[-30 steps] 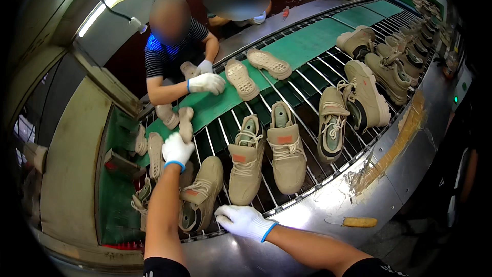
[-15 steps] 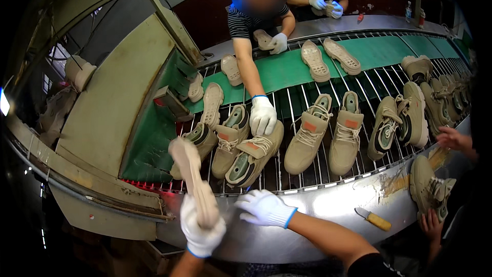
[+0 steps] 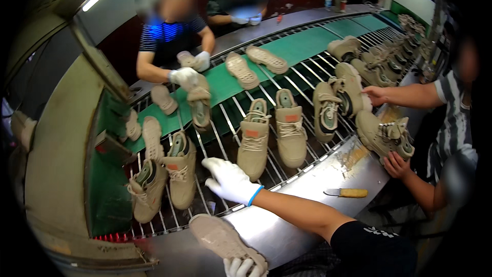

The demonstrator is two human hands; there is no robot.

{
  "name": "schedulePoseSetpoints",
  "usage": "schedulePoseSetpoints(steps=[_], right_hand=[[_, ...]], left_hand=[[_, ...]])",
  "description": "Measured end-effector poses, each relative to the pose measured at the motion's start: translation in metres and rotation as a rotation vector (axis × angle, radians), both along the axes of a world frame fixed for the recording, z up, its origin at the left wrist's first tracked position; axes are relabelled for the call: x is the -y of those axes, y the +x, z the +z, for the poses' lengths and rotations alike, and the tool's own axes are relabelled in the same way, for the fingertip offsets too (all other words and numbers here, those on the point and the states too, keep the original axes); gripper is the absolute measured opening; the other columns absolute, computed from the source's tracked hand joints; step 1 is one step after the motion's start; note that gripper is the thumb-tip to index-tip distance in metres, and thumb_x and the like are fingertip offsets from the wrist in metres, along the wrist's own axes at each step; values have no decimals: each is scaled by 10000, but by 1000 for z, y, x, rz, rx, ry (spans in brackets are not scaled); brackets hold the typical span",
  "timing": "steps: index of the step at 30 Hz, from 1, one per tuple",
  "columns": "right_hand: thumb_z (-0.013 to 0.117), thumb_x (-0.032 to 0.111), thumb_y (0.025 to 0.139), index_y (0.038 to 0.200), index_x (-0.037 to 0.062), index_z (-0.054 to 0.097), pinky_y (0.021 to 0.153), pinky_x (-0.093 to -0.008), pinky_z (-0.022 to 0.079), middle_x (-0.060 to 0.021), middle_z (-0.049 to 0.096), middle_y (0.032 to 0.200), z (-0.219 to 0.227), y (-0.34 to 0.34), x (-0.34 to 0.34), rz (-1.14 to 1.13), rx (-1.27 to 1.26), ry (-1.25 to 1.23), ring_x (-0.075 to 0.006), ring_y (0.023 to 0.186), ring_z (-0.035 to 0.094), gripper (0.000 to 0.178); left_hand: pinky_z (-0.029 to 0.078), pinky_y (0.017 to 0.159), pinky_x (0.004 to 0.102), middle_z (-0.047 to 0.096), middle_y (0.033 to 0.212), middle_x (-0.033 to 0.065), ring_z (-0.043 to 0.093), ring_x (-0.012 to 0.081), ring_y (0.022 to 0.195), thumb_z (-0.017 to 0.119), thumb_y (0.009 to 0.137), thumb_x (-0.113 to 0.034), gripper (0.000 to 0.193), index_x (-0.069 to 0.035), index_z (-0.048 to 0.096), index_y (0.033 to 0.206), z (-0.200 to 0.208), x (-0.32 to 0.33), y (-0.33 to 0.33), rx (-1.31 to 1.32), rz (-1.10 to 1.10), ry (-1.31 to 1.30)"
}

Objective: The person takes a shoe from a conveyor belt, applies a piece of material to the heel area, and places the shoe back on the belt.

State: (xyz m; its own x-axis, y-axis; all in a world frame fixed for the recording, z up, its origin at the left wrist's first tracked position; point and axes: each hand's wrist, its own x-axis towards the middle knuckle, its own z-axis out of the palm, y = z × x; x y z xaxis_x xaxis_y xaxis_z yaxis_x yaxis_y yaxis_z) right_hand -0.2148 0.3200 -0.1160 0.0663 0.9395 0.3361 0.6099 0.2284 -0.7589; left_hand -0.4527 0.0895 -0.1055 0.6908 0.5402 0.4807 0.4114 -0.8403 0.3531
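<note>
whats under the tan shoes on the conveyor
The tan shoes lie on metal conveyor rods, dark gaps between them. Farther back is a green belt. What lies beneath the rods is hidden.

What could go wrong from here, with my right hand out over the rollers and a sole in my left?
1. The right hand hovers over the roller conveyor; fingers might catch in the gaps between the bars.
2. The left hand grips the sole only at its near end, so it may slip.
3. The small knife lies loose on the steel ledge near the forearm and might get knocked.
</note>
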Motion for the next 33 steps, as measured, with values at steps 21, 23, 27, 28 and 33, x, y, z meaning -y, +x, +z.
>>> schedulePoseSetpoints(steps=[21,23,27,28,33], right_hand=[[885,329,748,1171,94,710,1106,-532,431,-128,664,1250,-17,140,-60,-526,385,261,-384,1267,576,514],[886,317,748,1163,86,709,1090,-530,440,-135,664,1241,-17,146,-58,-522,394,263,-382,1240,585,508],[875,322,757,1141,84,692,1033,-537,463,-138,654,1160,-6,141,-58,-465,383,344,-385,1170,596,487],[873,327,758,1134,89,688,1029,-536,464,-136,651,1154,-5,140,-58,-472,385,351,-384,1164,596,481],[868,374,758,1117,105,679,1005,-529,467,-127,640,1128,-6,150,-57,-505,401,317,-376,1128,601,488]], left_hand=[[398,1160,573,613,1346,215,524,441,1336,793,852,-250,545,-20,605,1309,40,-373,-38,-409,609,404],[450,1098,543,660,1298,201,566,429,1309,750,866,-286,501,-22,665,1282,34,-423,-13,-722,740,179],[443,1085,635,719,1388,136,649,325,1316,554,1018,-352,441,-126,732,1352,-10,-512,14,-1158,931,-263],[456,1073,622,724,1356,143,657,327,1294,578,994,-340,427,-114,737,1319,-16,-520,22,-1208,926,-272],[519,1013,557,745,1198,180,697,333,1180,698,878,-282,365,-55,760,1157,8,-503,45,-950,922,138]])
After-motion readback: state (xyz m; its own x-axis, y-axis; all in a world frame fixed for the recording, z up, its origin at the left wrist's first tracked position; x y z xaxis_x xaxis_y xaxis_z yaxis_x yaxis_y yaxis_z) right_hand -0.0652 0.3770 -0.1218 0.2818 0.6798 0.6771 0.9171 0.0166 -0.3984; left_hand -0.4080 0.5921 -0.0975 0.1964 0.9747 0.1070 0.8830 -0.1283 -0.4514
